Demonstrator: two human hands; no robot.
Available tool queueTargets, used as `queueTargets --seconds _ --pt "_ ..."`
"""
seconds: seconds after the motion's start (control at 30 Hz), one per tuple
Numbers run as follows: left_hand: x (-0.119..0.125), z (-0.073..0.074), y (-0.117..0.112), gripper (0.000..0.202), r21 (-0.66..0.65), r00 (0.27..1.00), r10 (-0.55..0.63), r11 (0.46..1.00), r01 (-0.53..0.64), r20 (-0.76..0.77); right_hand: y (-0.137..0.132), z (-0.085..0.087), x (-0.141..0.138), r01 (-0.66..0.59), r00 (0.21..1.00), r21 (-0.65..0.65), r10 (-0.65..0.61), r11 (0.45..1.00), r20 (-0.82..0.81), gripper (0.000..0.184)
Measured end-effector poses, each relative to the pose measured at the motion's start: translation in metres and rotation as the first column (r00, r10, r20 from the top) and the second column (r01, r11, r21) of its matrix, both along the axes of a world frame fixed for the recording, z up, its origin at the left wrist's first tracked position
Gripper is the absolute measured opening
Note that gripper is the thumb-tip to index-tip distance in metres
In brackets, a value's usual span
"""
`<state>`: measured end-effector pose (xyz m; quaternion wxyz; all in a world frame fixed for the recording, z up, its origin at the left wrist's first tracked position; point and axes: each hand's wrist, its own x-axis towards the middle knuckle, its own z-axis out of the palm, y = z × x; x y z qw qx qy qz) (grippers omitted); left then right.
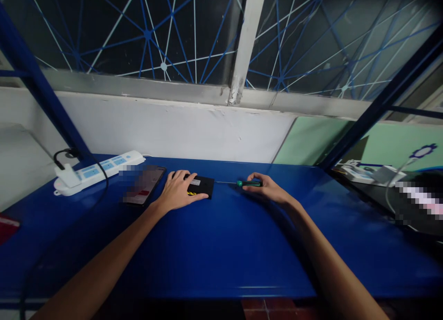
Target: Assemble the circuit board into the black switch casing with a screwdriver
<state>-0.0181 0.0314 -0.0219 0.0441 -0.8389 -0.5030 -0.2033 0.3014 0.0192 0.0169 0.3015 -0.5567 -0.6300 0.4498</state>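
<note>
A flat black box (206, 186) with a white label and a yellow-and-black striped strip lies on the blue table (214, 246). My left hand (177, 191) spans it from the left, thumb along the near edge and fingers over the top and far edge, holding it down. In my right hand (265, 187) is a screwdriver (249, 183) with a green and black handle, gripped between thumb and fingers. Its thin shaft points left, level with the table. The tip meets or nearly meets the box's right side; contact is too small to make out.
Left of the box lies a smartphone (145, 186), screen up. Behind it sits a white power strip (104, 168) with a plugged-in charger (68, 176) and a black cable (106, 181). Blue frame posts (44, 85) rise at both sides. A dark, partly blurred device (377, 195) stands right.
</note>
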Motion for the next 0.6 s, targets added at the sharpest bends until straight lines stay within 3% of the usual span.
queueTargets --seconds 0.17,0.3,0.47,0.53,0.6 --pt "-0.0004 0.0008 0.0000 0.084 -0.009 1.000 -0.001 1.000 0.001 0.003 0.0014 0.0011 0.0011 -0.002 0.997 0.135 -0.007 0.991 0.072 0.041" --pt "-0.0014 0.0000 0.0005 0.082 -0.021 1.000 -0.009 1.000 0.009 0.010 0.0009 0.0014 -0.0031 0.027 0.975 0.206 -0.071 0.978 0.212 0.053" --pt "-0.0029 -0.0035 0.0028 0.083 -0.018 1.000 -0.014 1.000 0.014 0.010 -0.0017 0.0017 -0.0046 0.013 0.994 0.078 -0.022 0.997 0.111 0.040" --pt "-0.0034 -0.0047 0.0035 0.082 -0.013 1.000 -0.017 1.000 0.017 0.021 -0.0013 0.0017 -0.0032 0.017 0.999 0.016 -0.018 1.000 0.041 0.043" --pt "-0.0036 -0.0053 0.0038 0.082 -0.008 0.999 -0.019 1.000 0.019 0.027 0.0000 0.0011 -0.0017 0.021 0.999 0.039 -0.023 0.999 0.030 0.042"
